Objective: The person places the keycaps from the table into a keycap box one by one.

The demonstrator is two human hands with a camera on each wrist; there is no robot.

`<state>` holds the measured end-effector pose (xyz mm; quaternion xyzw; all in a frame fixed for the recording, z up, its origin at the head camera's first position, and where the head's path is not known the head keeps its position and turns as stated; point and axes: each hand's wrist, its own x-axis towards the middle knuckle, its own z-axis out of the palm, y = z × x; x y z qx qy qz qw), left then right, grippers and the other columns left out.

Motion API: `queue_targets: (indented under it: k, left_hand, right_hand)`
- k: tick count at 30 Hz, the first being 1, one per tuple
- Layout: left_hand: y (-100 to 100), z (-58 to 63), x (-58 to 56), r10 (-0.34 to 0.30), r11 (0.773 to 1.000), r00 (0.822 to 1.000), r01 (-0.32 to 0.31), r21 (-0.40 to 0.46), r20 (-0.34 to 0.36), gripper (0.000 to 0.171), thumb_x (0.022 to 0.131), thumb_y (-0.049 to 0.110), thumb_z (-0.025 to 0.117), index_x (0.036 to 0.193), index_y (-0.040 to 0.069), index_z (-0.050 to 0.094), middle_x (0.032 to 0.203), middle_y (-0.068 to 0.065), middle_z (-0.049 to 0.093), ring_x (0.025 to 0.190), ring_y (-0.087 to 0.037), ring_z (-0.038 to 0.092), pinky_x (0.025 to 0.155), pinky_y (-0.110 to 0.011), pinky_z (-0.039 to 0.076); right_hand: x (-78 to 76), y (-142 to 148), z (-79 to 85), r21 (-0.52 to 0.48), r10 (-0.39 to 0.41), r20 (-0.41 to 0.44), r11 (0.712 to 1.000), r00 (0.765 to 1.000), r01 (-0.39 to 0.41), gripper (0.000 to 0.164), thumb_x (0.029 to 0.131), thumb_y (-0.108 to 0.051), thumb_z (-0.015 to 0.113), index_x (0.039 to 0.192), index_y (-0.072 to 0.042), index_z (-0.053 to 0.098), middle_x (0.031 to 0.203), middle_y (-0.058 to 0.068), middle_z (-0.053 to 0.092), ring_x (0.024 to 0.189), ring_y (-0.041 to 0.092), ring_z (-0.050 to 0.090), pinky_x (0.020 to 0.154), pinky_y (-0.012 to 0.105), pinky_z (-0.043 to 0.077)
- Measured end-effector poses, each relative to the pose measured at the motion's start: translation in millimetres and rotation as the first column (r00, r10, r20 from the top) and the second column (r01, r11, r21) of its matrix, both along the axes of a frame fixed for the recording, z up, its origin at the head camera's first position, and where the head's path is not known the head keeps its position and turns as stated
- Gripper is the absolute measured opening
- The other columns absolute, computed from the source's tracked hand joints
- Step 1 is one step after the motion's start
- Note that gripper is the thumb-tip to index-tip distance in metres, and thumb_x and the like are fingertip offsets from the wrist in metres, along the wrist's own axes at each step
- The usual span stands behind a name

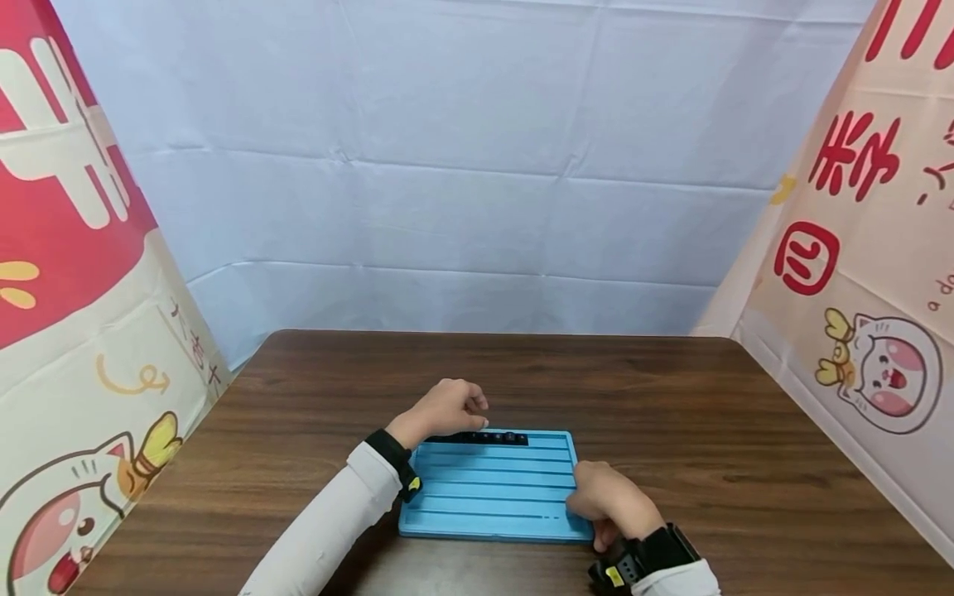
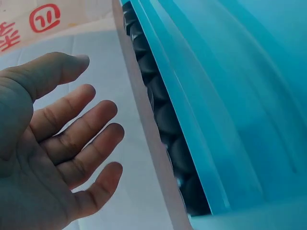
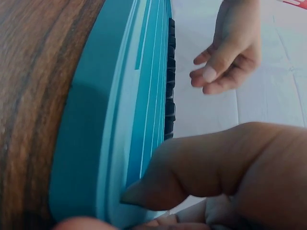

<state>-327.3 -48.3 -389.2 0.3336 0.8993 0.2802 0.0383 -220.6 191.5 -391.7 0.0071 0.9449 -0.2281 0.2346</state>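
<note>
On the table lies a light blue tray [image 1: 492, 505] with parallel ridges running across it. Along its far edge sits a row of small black pieces [image 1: 499, 438] resembling keycaps, filling the left and middle part of that groove. My left hand [image 1: 450, 408] hovers over the far left of the tray, beside the row; in the left wrist view its palm [image 2: 29, 182] faces up to the camera with fingers loosely bent and nothing held. My right hand [image 1: 614, 501] grips the tray's near right side, its thumb [image 3: 160, 179] over the rim and other fingers at the outer side.
The brown wooden table [image 1: 335, 372] stretches around the tray on all sides. A pale blue cloth [image 1: 477, 165] hangs behind it. Printed cloths with cartoon cats hang at the left [image 1: 82, 331] and right [image 1: 857, 372]. Each wrist wears a black band.
</note>
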Motion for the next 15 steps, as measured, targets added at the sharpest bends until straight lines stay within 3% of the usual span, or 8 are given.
queue_targets:
  k: [4, 8, 12, 15]
  left_hand:
    - [-9.0, -0.6, 3.2, 0.029, 0.999, 0.999, -0.029, 0.022, -0.019, 0.017, 0.087, 0.016, 0.067, 0.099, 0.005, 0.068, 0.089, 0.001, 0.064, 0.081, -0.011, 0.060, 0.070, -0.027, 0.049]
    - [-14.8, 0.4, 6.0, 0.048, 0.998, 0.998, -0.047, 0.042, -0.032, 0.015, 0.091, 0.020, 0.062, 0.099, 0.009, 0.068, 0.088, 0.003, 0.064, 0.078, -0.011, 0.059, 0.068, -0.029, 0.048]
    - [-18.3, 3.2, 10.5, 0.079, 0.997, 0.995, -0.078, 0.029, -0.060, 0.027, 0.095, 0.027, 0.055, 0.114, 0.010, 0.065, 0.109, -0.004, 0.063, 0.101, -0.021, 0.057, 0.085, -0.044, 0.044]
    - [-21.6, 6.0, 14.5, 0.113, 0.993, 0.992, -0.114, -0.012, -0.062, 0.038, 0.096, 0.032, 0.051, 0.129, 0.012, 0.056, 0.133, -0.010, 0.049, 0.125, -0.030, 0.040, 0.096, -0.058, 0.029]
  right_hand:
    - [2.1, 4.6, 2.4, -0.029, 0.006, -0.013, 1.000, 1.000, -0.006, 0.007, 0.083, 0.000, 0.053, 0.081, 0.007, 0.056, 0.043, 0.011, 0.053, 0.032, 0.014, 0.052, 0.033, 0.024, 0.042]
    - [4.5, 11.2, 6.4, -0.034, 0.010, -0.051, 0.999, 0.999, -0.012, 0.015, 0.086, -0.005, 0.056, 0.071, 0.001, 0.057, 0.043, 0.009, 0.052, 0.032, 0.013, 0.051, 0.034, 0.025, 0.042]
    - [5.5, 15.7, 10.2, 0.010, 0.006, -0.142, 1.000, 0.990, -0.005, 0.021, 0.090, -0.017, 0.060, 0.077, -0.001, 0.058, 0.053, 0.008, 0.052, 0.041, 0.016, 0.051, 0.039, 0.026, 0.038]
    - [2.6, 14.2, 9.6, 0.041, 0.005, -0.216, 0.999, 0.976, 0.004, 0.022, 0.092, -0.023, 0.059, 0.083, -0.003, 0.057, 0.062, 0.008, 0.046, 0.050, 0.019, 0.047, 0.047, 0.030, 0.033]
